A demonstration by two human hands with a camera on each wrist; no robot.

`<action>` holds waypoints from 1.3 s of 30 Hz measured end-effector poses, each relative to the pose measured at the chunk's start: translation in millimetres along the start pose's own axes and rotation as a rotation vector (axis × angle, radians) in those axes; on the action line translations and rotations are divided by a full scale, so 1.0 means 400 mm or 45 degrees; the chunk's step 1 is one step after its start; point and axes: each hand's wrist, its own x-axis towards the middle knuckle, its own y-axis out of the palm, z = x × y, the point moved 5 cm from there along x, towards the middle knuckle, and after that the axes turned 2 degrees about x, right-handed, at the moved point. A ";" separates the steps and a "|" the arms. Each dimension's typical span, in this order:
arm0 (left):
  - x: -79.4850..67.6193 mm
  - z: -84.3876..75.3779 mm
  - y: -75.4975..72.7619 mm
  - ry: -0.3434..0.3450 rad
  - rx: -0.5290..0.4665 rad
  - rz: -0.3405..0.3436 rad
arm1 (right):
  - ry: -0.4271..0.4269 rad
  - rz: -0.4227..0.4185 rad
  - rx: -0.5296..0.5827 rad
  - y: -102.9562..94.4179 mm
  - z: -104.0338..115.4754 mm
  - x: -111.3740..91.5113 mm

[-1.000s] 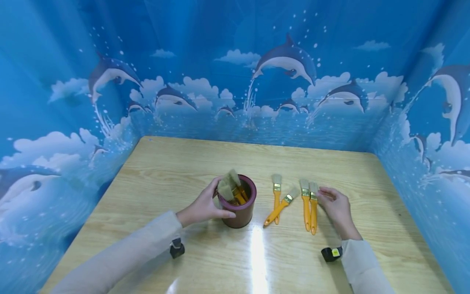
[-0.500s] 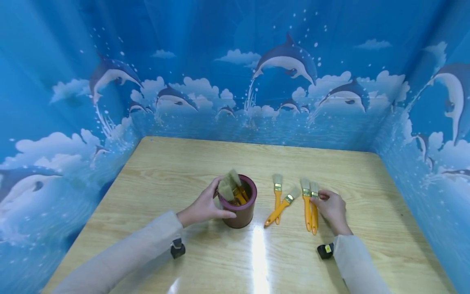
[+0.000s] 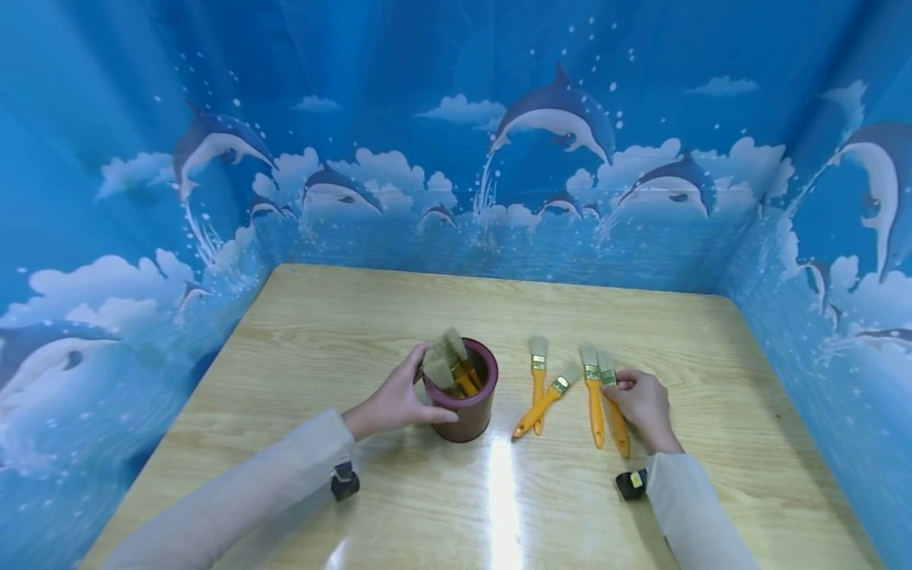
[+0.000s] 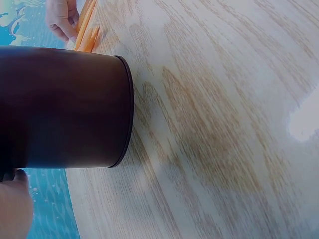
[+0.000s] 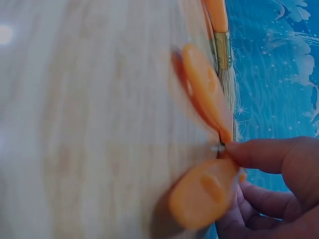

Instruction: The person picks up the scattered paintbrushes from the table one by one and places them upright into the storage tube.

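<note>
My left hand [image 3: 393,402] grips the left side of a dark red-brown can [image 3: 465,418], thumb across its front. Several paintbrushes [image 3: 443,366] stand in the can, pale bristles up. On the right, my right hand [image 3: 644,408] pinches the rightmost paintbrush [image 3: 618,427] near its metal band; its orange handle slants toward me. Just left of it lies another paintbrush [image 3: 594,404], bristles close to those of the pinched one. In the right wrist view the thumb [image 5: 259,153] presses on the pinched brush, whose handle end [image 5: 199,199] looms close.
Between the can and the right hand, a slanted paintbrush [image 3: 537,410] lies across an upright-lying paintbrush [image 3: 537,364]. The wooden table [image 3: 342,317] runs back to a blue dolphin-print curtain [image 3: 399,95] on three sides.
My right hand moved left onto the rightmost paintbrush and took hold of it. That brush's handle end has swung right, away from its neighbour. The left hand and can stayed put.
</note>
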 end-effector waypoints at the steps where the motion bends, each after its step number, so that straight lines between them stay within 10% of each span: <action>1: 0.000 0.001 -0.001 0.000 -0.001 -0.001 | 0.007 0.010 -0.001 0.000 0.000 0.000; 23: -0.001 -0.001 -0.001 -0.008 0.014 -0.012 | -0.022 -0.170 0.031 -0.057 0.020 -0.021; 39: -0.002 -0.005 -0.001 0.006 0.019 -0.005 | -0.107 -0.084 0.282 -0.106 0.151 -0.056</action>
